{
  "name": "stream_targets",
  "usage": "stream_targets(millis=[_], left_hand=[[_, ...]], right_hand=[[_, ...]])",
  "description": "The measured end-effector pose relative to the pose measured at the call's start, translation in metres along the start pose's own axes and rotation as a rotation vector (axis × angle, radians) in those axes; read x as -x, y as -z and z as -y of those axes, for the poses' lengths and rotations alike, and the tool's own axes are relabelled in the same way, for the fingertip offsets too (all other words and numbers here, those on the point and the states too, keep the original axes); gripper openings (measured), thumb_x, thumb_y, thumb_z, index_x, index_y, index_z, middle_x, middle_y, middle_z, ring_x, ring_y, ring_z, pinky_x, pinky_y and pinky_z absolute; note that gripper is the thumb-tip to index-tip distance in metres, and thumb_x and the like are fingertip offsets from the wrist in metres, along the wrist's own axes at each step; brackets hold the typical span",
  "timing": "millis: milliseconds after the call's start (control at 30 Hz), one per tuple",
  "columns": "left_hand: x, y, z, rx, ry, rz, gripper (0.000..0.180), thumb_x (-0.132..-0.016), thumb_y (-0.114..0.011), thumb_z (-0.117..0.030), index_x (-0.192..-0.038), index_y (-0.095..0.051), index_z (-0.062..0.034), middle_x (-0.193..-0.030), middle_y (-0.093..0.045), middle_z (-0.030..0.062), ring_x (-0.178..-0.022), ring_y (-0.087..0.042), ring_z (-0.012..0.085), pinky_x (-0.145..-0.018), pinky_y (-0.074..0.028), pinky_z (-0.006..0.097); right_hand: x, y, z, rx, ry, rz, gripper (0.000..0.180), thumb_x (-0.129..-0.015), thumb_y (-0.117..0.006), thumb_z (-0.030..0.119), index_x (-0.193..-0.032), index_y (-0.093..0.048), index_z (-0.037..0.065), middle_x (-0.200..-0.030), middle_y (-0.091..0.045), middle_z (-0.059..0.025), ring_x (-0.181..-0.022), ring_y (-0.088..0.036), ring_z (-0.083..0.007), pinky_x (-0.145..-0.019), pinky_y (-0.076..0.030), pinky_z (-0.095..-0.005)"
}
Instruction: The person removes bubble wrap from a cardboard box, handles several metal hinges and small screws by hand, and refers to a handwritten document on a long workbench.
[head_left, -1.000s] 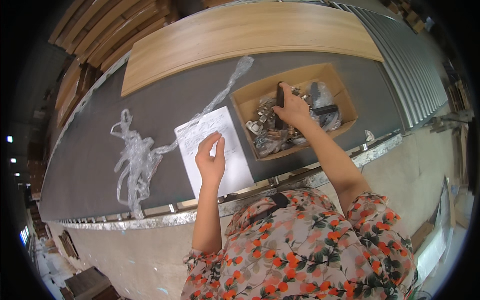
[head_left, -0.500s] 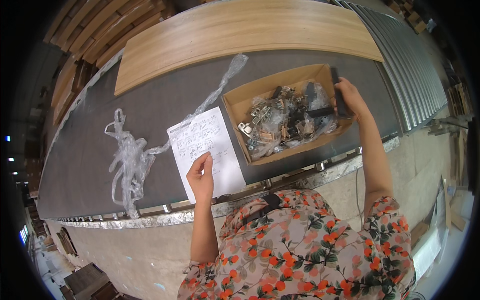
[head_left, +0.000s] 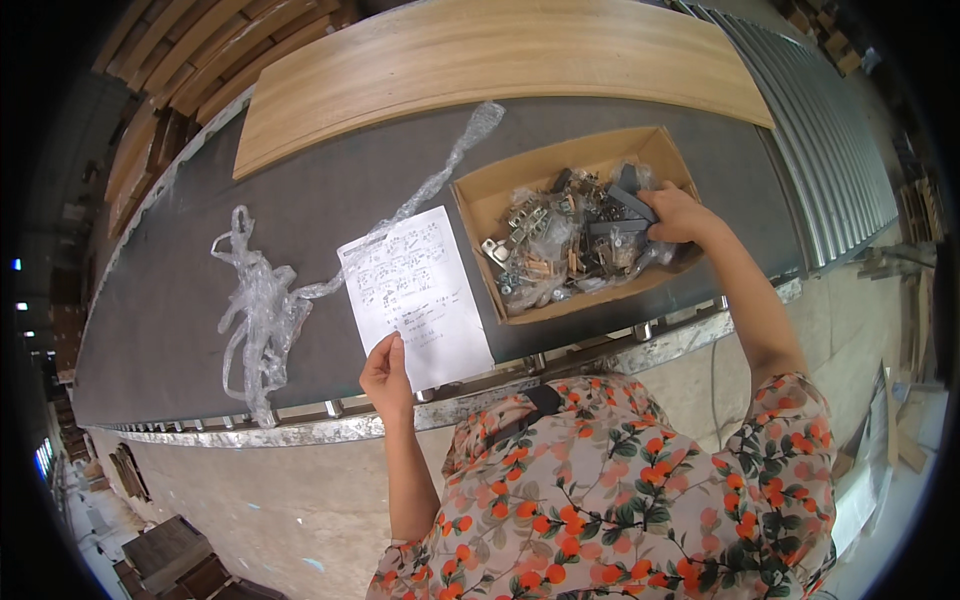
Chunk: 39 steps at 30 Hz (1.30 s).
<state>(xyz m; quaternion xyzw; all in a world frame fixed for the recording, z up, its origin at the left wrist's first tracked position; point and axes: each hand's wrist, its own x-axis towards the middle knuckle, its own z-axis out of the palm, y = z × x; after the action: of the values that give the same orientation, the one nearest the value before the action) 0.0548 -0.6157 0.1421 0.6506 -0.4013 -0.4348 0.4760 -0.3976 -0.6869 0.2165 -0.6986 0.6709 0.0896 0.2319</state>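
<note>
My left hand (head_left: 387,372) rests on the near edge of a white printed sheet (head_left: 415,290) that lies flat on the grey belt (head_left: 180,310). My right hand (head_left: 678,214) reaches into an open cardboard box (head_left: 480,215) and grips a dark flat metal bar (head_left: 630,205) at the box's right side. The box holds several bags of small metal fittings (head_left: 545,250) and screws.
Crumpled clear plastic wrap (head_left: 262,310) lies left of the sheet, with a strip trailing toward the far side. A long wooden panel (head_left: 480,65) lies beyond the belt. Metal rollers (head_left: 840,150) run along the right, more timber at far left.
My right hand came back from the box's outer right edge into the box, still on the dark bar. My left hand slid from the sheet's middle down to its near edge.
</note>
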Motion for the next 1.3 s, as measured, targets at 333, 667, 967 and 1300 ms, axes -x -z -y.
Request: stream_targets(millis=[333, 667, 967, 1300], left_hand=[[0.002, -0.023, -0.023, 0.064, -0.039, 0.084, 0.019, -0.085, -0.062, -0.008, -0.098, -0.064, 0.0050, -0.091, -0.066, 0.0080, -0.083, -0.058, 0.0105, -0.077, -0.046, 0.023], [0.020, -0.134, -0.106, 0.244, -0.069, 0.705, 0.034, -0.090, -0.056, -0.017, -0.118, -0.050, 0.0029, -0.100, -0.064, 0.0122, -0.091, -0.060, 0.0173, -0.081, -0.047, 0.028], [-0.025, -0.205, -0.107, 0.820, 0.377, 0.702, 0.033, -0.091, -0.053, -0.031, -0.104, -0.045, -0.0012, -0.089, -0.062, 0.0148, -0.085, -0.062, 0.0297, -0.075, -0.051, 0.042], [-0.001, -0.195, -0.127, 0.694, 0.279, 0.691, 0.024, -0.090, -0.056, -0.026, -0.099, -0.055, -0.0028, -0.084, -0.061, 0.0054, -0.081, -0.059, 0.0154, -0.070, -0.047, 0.031]], right_hand=[[0.039, 0.029, -0.005, -0.829, -0.038, -0.033, 0.022, -0.081, -0.062, 0.011, -0.098, -0.053, 0.001, -0.073, -0.059, -0.0029, -0.057, -0.053, -0.0109, -0.054, -0.044, -0.0235], [0.051, 0.007, 0.068, -1.691, 0.087, -0.023, 0.022, -0.086, -0.062, 0.016, -0.100, -0.050, 0.005, -0.077, -0.060, -0.0071, -0.058, -0.053, -0.0105, -0.048, -0.044, -0.0241], [0.033, -0.016, 0.087, -1.626, 0.088, -0.008, 0.030, -0.086, -0.061, 0.018, -0.110, -0.052, 0.003, -0.099, -0.060, -0.0080, -0.079, -0.062, -0.0165, -0.061, -0.053, -0.0284], [0.012, 0.003, 0.116, -1.676, 0.153, -0.193, 0.034, -0.089, -0.056, 0.032, -0.108, -0.055, 0.004, -0.096, -0.061, -0.0065, -0.093, -0.057, -0.0150, -0.080, -0.045, -0.0286]])
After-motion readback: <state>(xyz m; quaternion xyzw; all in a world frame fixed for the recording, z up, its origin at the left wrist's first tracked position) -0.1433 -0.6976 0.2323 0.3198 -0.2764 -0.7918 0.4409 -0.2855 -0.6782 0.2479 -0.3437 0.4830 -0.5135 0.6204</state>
